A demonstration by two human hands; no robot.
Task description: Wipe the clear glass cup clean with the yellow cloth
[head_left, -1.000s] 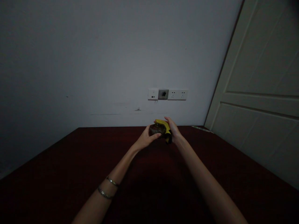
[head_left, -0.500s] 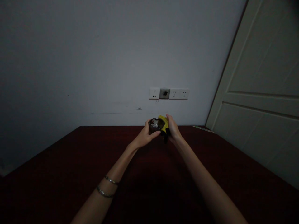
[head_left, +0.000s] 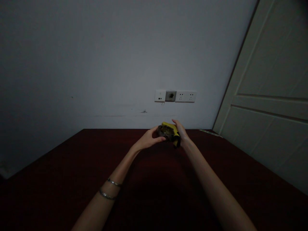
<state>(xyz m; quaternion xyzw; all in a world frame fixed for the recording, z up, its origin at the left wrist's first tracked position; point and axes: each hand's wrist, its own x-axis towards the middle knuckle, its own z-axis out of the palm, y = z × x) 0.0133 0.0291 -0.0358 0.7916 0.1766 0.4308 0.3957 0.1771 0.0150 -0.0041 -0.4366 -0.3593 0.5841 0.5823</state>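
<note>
Near the middle of the frame, we see the left hand [head_left: 148, 140] curled partway around a dark glassy object [head_left: 165, 131], its thumb on the near side and its other fingers mostly hidden behind the far side. Just to the right, the right hand [head_left: 183, 133] holds a yellow-and-black cloth [head_left: 175, 129] against the object; 1 fingertip points up past the cloth, and we cannot tell how tightly the covered fingers close. Compared with 0.5 s ago, the object sits slightly farther right and shows a different face: the broad pale reflection is gone, and we now see a darker surface with small glints. The cloth also reaches farther over the far edge, while its black-trimmed end hangs lower at the right. We take this to mean that the object is being turned in the grip while the cloth is worked against it, with both hands sharing the hold. Both things appear raised above the dark red table [head_left: 108, 144], which spans the lower frame.
</note>
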